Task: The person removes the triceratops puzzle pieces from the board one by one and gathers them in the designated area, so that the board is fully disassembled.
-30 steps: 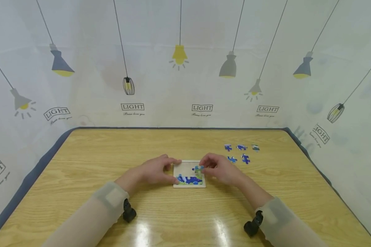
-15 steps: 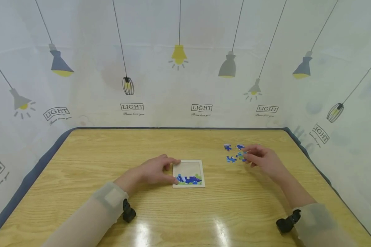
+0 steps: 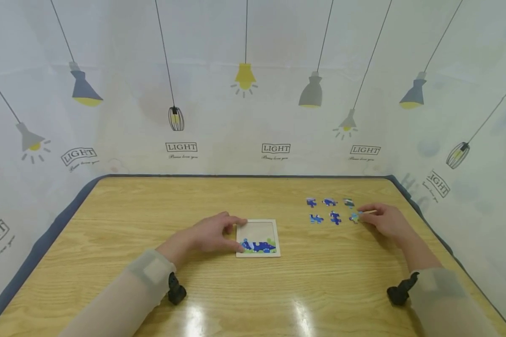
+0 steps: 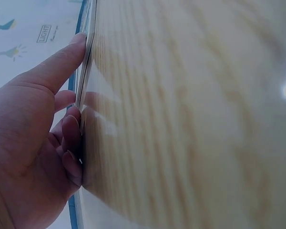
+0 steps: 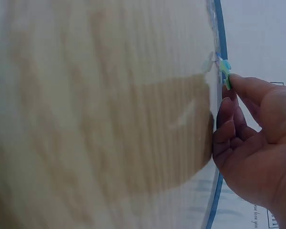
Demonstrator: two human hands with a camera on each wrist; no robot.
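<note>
In the head view my left hand (image 3: pixel 212 232) rests at the left side of a square puzzle frame (image 3: pixel 278 238). Its index fingertip touches the upper left corner, and the thumb lies over the lower left. Joined blue and green puzzle pieces (image 3: pixel 258 246) fill the bottom of the frame, while pale backing shows above them. My right hand (image 3: pixel 388 221) pinches a green and light-blue puzzle piece (image 3: pixel 354 217) at the right end of the loose pieces. From the right wrist, that puzzle piece (image 5: pixel 225 71) appears tilted up at the thumb tip, close over the table.
Several loose puzzle pieces (image 3: pixel 335 217) lie in two rows right of the frame on the wooden table (image 3: pixel 173 201). A dark edging runs around the tabletop. Behind it hangs a white sheet (image 3: pixel 219 117) printed with lamps.
My right hand has moved from the puzzle frame out to the right with the green and light-blue piece, passing over the loose pieces. My left hand has stayed at the frame.
</note>
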